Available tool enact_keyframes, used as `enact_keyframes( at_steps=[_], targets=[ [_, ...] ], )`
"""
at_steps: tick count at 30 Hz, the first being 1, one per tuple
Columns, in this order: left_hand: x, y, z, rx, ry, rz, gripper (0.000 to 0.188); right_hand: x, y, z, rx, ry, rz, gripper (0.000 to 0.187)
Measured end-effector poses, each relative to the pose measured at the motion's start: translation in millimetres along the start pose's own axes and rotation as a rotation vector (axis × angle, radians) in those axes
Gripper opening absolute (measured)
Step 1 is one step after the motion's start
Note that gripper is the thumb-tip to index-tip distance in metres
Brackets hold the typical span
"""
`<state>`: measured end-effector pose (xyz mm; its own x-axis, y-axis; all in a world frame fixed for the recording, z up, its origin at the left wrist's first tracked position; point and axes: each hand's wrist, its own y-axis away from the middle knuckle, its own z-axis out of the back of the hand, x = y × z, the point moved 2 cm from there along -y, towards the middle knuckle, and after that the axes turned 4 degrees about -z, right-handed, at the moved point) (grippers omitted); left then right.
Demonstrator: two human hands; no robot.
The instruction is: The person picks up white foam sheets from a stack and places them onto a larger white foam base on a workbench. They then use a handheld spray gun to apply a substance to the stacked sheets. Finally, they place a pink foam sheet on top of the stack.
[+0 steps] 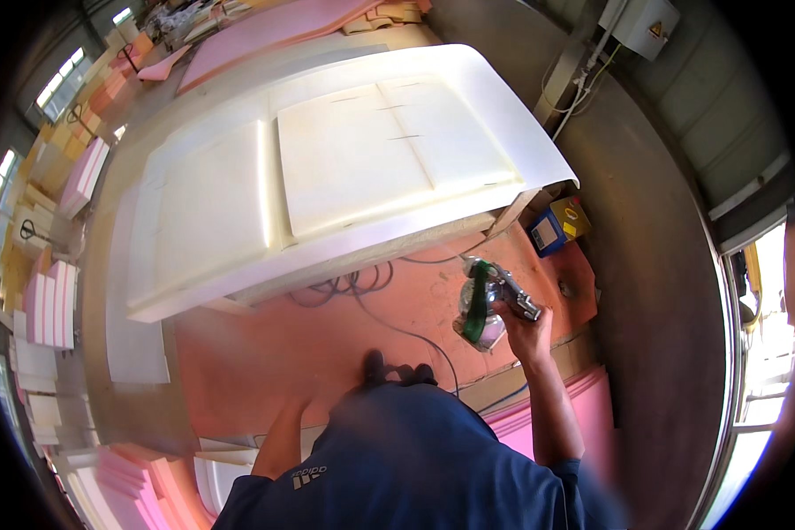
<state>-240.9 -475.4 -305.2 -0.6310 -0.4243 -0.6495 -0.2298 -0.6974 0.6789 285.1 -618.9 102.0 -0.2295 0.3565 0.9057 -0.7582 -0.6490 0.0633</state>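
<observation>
My right hand (528, 330) is closed around the handle of a metal spray gun (523, 299), held out over the red floor covering to the right of my body. Attached to the gun is a clear cup (490, 334) with a dark green band (478, 305) across it. My left forearm (283, 435) hangs low beside my body, and the left hand (302, 397) is smeared, so its fingers cannot be made out. Ahead stands a table with a white cover (495, 97). Two pale foam slabs lie on it, the right slab (353, 159) beside the left slab (208, 212).
A dark hose (397, 331) coils and trails across the red floor covering (265, 362). Near the table's right leg sits a blue and yellow can (552, 231). Pink foam sheets (583, 406) lie at the lower right. More foam stacks (51, 305) line the left side. A grey wall (654, 265) stands at right.
</observation>
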Motion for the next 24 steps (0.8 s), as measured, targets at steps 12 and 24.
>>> enact_keyframes(
  at_steps=[12,24],
  targets=[
    [-95.7,-2.3,-17.7,0.047,-0.131,-0.203,0.040,-31.0,13.5,62.5,-0.201,-0.041,-0.070,0.021],
    [-57.8,-71.9,-29.7,0.378,0.091,-0.106,0.036,-52.3,13.1,94.8,-0.228,-0.137,-0.024,0.015]
  ],
)
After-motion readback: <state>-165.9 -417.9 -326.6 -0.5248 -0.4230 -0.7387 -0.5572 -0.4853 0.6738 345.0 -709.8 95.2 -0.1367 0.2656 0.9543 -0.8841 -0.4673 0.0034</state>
